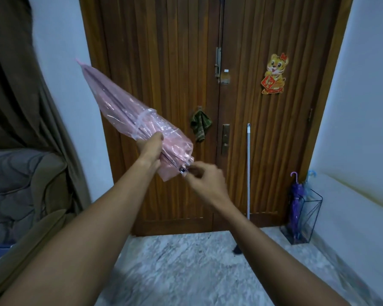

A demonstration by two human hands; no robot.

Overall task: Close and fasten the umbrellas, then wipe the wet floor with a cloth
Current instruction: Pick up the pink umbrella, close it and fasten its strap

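Note:
A folded pink transparent umbrella (119,107) points up and to the left in front of the wooden door. A clear strap rings its canopy about the middle. My left hand (149,149) grips the bundled canopy below that strap. My right hand (205,178) pinches the umbrella's lower end by the shaft, its fingers closed there; the handle is hidden. A green cloth (200,125) hangs on a door hook. A purple umbrella (295,202) and a blue one (310,180) stand closed in a black wire stand (314,215) at the right.
A white mop pole (248,168) leans on the door (175,62), its dark head on the marble floor (186,268). A brown curtain (20,85) and a covered sofa (20,184) fill the left side. White walls flank the doorway.

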